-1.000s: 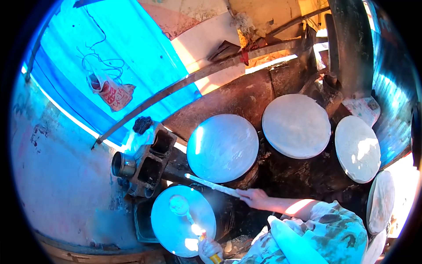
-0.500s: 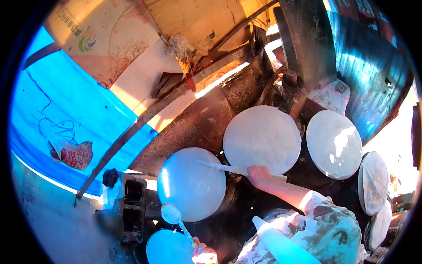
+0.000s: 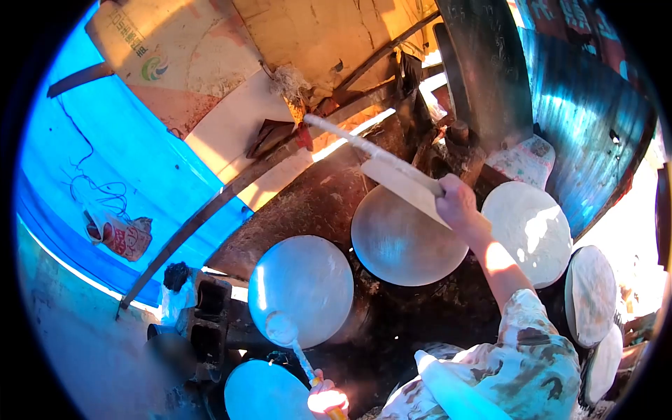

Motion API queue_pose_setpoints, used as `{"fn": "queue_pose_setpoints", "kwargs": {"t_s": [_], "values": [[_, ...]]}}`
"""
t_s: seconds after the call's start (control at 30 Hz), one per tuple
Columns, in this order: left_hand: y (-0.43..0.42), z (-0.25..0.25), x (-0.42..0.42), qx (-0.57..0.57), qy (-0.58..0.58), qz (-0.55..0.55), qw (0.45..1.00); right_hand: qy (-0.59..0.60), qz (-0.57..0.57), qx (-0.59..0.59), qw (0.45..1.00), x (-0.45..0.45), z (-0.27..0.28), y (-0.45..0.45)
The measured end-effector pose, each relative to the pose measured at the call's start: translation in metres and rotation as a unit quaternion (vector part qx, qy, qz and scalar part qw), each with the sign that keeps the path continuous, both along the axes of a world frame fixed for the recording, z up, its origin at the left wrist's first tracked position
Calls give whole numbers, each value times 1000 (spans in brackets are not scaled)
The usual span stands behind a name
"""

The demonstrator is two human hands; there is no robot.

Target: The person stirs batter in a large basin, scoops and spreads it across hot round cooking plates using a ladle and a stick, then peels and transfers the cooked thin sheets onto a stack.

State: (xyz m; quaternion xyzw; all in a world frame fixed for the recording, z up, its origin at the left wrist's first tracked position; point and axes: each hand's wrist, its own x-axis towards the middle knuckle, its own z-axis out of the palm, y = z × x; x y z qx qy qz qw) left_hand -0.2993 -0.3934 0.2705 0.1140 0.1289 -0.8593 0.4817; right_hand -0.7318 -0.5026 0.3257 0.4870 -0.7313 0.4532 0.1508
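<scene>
My left hand, low in the view and partly glaring with light, is closed around the handle of a ladle. The ladle's bowl, coated in pale batter, is over the lower part of the left round griddle, which has a pale surface. My right hand grips a long white-coated stick raised above the middle griddle. A pale flat strip lies along the stick's underside; I cannot tell whether it is a thin sheet or a board. The middle griddle's surface looks brownish and metallic.
More round griddles with pale surfaces stand at the lower left and right, with tilted pale discs farther right. A metal bar crosses before blue sheeting. A hollow block stands at left.
My right hand has risen up and right, lifting the stick off the left griddle. The middle griddle has turned from whitish to brownish metal. The ladle has shifted slightly right and down.
</scene>
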Motion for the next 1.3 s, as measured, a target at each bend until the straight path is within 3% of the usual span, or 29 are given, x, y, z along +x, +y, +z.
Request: {"fn": "queue_pose_setpoints", "kwargs": {"t_s": [0.07,0.13,0.27,0.47,0.53,0.57,0.6,0.77,0.8,0.83,1.07,1.17,1.23,1.3], "values": [[12,-8,2,-8,34,-9,999,-2,-45,-38,998,-15,18,26],[21,-12,2,-2,69,-27,997,90,-33,-121,988,-29,31,62],[34,-13,-12,23,129,-83,988,-7,-103,-19,995,-43,76,135],[46,-4,-53,84,201,-225,950,-43,-132,142,980,-74,123,242],[53,-3,-74,111,222,-271,930,-126,-172,181,960,-93,116,276],[60,7,-84,87,120,-260,954,-143,-183,183,955,-108,109,297],[69,-1,-96,66,143,-229,961,-159,-198,185,949,-123,100,323],[121,7,-180,79,170,-331,925,-245,-311,21,918,-173,55,518],[131,8,-200,84,166,-349,919,-323,-336,-58,883,-176,47,562],[128,2,-217,93,164,-366,911,-390,-356,-141,837,-175,29,584],[209,23,-351,96,144,-470,866,-386,-492,-467,625,-145,-115,842],[245,38,-403,101,147,-496,850,-375,-535,-520,550,-110,-188,921],[269,46,-430,102,147,-508,842,-325,-576,-565,493,-95,-267,968],[286,50,-451,107,146,-522,833,-269,-674,-538,429,-80,-358,992]]}}
